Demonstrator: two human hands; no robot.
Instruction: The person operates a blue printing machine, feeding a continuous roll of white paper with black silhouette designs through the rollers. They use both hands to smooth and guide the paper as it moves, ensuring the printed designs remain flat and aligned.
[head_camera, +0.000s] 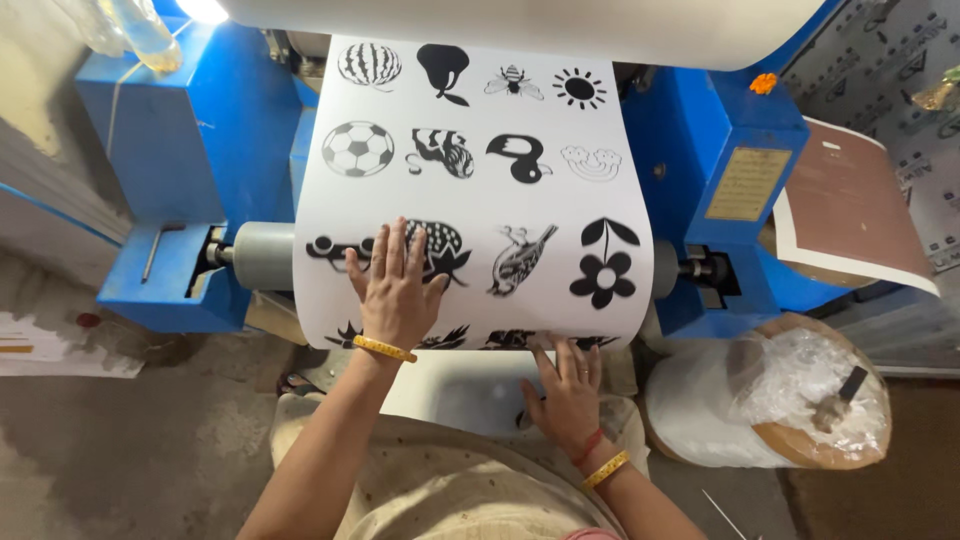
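- Head view: a white sheet (470, 190) printed with black pictures hangs down over the grey roller (265, 255) of a blue machine (190, 150).
- Left hand (397, 285) lies flat on the sheet just right of the roller's bare end, fingers spread, palm pressing, gripping nothing.
- Right hand (567, 390) sits below the roller line at the sheet's bottom edge, fingers open and touching the paper from underneath; no pinch that I can make out.
- Sheet covers most of the roller, and its lower edge curls under.
- Judging by this, the step in hand is smoothing and steadying the sheet against the roller.
- Next move would call for even pressure from both palms so the paper stays square and uncreased.
- Far right of the roller, a plastic-wrapped roll (770, 400) stands on the floor.
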